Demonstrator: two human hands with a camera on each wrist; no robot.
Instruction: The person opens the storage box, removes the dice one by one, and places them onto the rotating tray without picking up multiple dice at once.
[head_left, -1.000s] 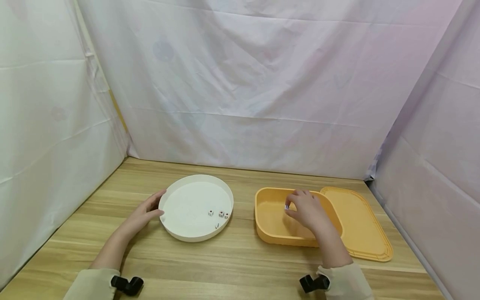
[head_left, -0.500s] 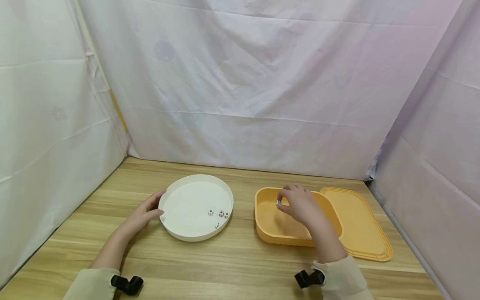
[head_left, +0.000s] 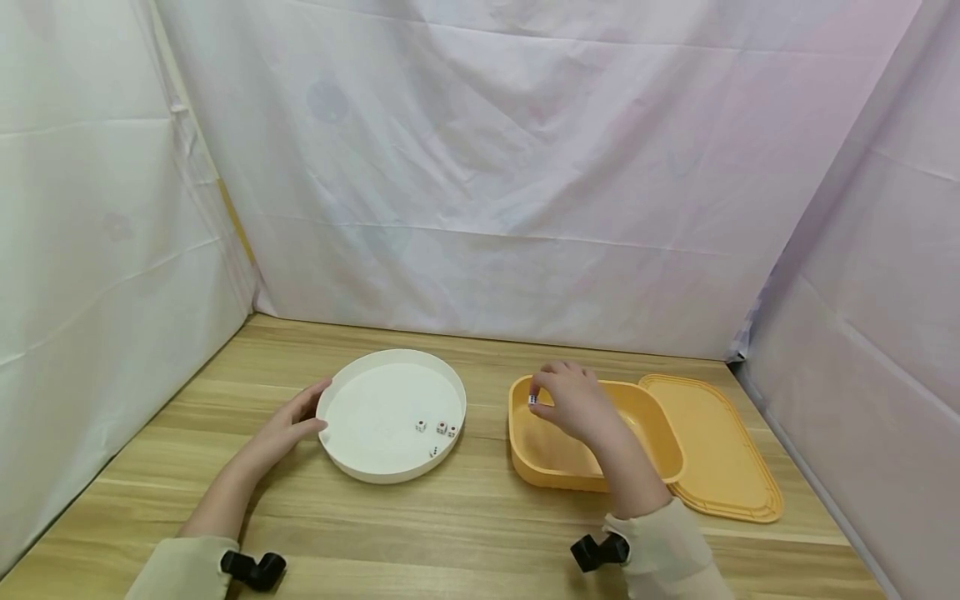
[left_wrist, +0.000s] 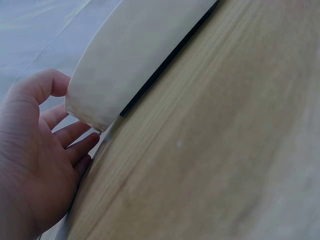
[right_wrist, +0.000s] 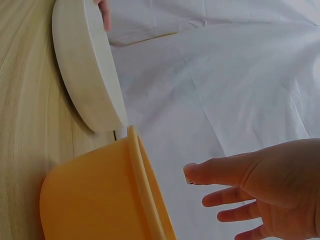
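Left hand [head_left: 281, 429] lay on the light wooden desk [head_left: 450, 525], fingers relaxed and mostly straight, thumb and fingertips touching the left outer wall of the round white plastic tray [head_left: 352, 392]; it gripped nothing. In the left wrist view the left hand [left_wrist: 35, 160] cupped that tray's wall [left_wrist: 130, 55], whose rim ran out of frame at the top. Bare desk lay left of and in front of the tray, up to the white cloth walls [head_left: 480, 167]. Three small white dice [head_left: 438, 429] sat near the tray's right inner wall, close together but apart; pips too small to read.

A bare strip of desk separated the tray from the orange rounded-rectangular plastic box [head_left: 551, 467]. Right hand [head_left: 573, 404] hovered over the box's left rear rim, thumb and forefinger pinching a small white die [head_left: 532, 400], other fingers loosely curled. The die was clear of the rim, held in the air. The right wrist view showed the right hand [right_wrist: 260, 190] beside the box rim [right_wrist: 145, 190]; the die was barely visible at the fingertip.

The flat orange plastic lid [head_left: 727, 454] lay right of the box, its left edge tucked under the box. The box interior was partly hidden by the hand. No readable writing anywhere. Black wrist mounts [head_left: 255, 571] were cut off at the bottom edge.
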